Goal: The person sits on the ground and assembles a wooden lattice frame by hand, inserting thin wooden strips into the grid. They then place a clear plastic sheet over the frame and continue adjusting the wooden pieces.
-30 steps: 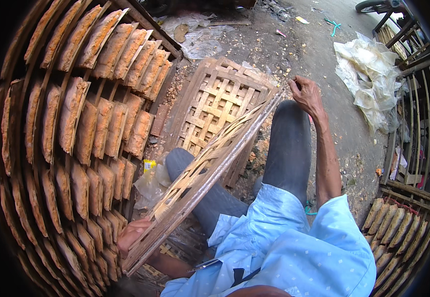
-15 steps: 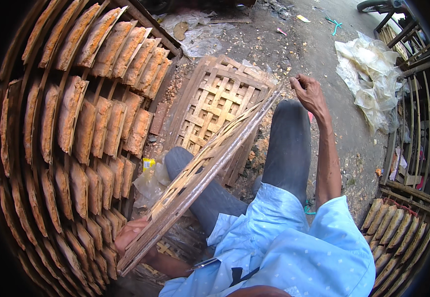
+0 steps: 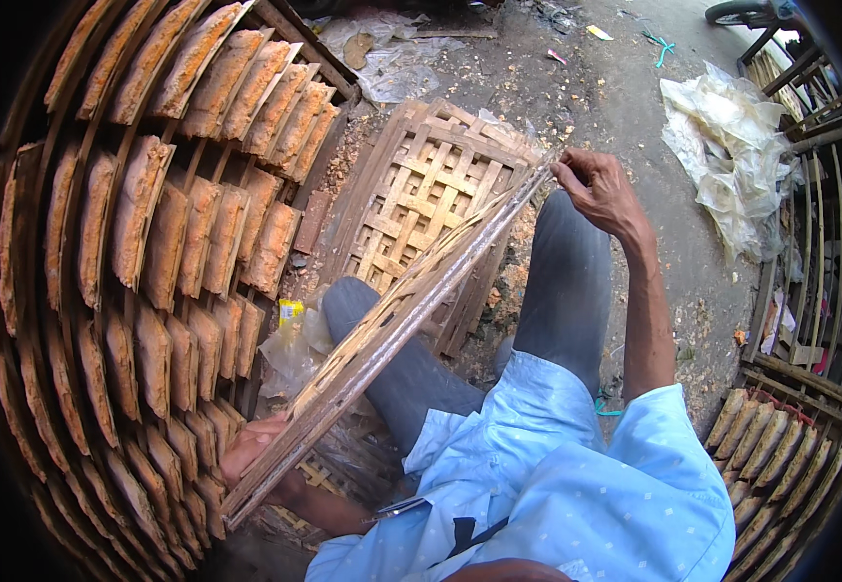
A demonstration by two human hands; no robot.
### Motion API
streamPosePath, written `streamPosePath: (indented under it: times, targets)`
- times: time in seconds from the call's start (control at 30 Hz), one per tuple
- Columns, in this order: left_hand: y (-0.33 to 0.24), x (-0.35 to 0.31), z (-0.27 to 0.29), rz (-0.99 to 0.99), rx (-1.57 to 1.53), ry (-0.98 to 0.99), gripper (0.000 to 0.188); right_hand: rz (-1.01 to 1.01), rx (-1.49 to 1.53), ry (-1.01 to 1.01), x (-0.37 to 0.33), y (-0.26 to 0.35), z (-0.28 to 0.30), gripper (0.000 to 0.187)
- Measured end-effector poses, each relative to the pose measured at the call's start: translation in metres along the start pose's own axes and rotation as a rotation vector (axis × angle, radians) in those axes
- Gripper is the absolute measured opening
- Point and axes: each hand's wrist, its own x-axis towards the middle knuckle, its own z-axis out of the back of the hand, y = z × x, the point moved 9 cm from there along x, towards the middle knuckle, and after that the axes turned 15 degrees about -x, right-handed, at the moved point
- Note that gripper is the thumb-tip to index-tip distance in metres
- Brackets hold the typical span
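A: Where does the frame (image 3: 397,325) stand, and how is it held?

B: Frame: on edge, slanting above the lap. Lower end at left, near the slabs (image 3: 219,238); upper end near the right knee (image 3: 566,238). Left hand (image 3: 249,448): closed about the lower end, partly hidden behind the rail. Right hand (image 3: 600,192): fingers curled, thumb and forefinger drawn together at the upper end. Whether they pinch the wood or only meet it cannot be told.

A: Which end should carry the load?

B: The lower, in my judgement. A firm left hand there makes a fixed end, leaving the right free for light, exact fingertip work. A loose left hand would probably let the long frame twist.

A: What of the surroundings?

B: Two cautions. The slabs, ranked along the left, sit just beside the left hand; best to keep the lower corner from swinging outward into them. The stack (image 3: 421,209), woven face up, lies beyond the left knee (image 3: 348,303); best to keep the upper end from dipping toward it.

A: And the weave?

B: Thin strips, likely to spring; handling by the stouter rail seems safer.
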Motion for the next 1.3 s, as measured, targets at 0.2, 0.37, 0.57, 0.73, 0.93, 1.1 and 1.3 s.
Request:
streamPosePath:
  times: [0.2, 0.37, 0.57, 0.73, 0.93, 1.1, 1.3]
  targets:
    - [-0.002, 0.006, -0.008, -0.045, -0.035, 0.105, 0.035, 0.006, 0.329, -0.047, -0.011, 0.026, 0.014, 0.031]
    - [-0.007, 0.013, -0.02, -0.076, 0.048, 0.069, 0.041, 0.146, -0.214, -0.098, -0.016, 0.075, 0.018, 0.031]
    - [-0.001, 0.004, -0.007, -0.034, -0.007, 0.018, 0.034, 0.189, 0.462, -0.043, -0.041, 0.131, 0.043, 0.025]
    - [0.001, 0.005, -0.008, -0.029, 0.001, 0.042, 0.035, 0.365, 0.281, -0.084, -0.048, 0.165, 0.045, 0.02]
    - [-0.006, 0.008, -0.014, -0.072, 0.02, 0.046, 0.037, 0.308, 0.424, -0.081, -0.05, 0.16, 0.042, 0.018]
    - [0.002, 0.005, -0.004, -0.009, -0.003, 0.017, 0.047, 0.249, 0.157, -0.045, -0.046, 0.156, 0.034, 0.02]
    - [0.011, 0.001, 0.007, 0.039, 0.081, -0.056, 0.046, 0.216, 0.187, -0.174, -0.043, 0.168, 0.051, 0.021]
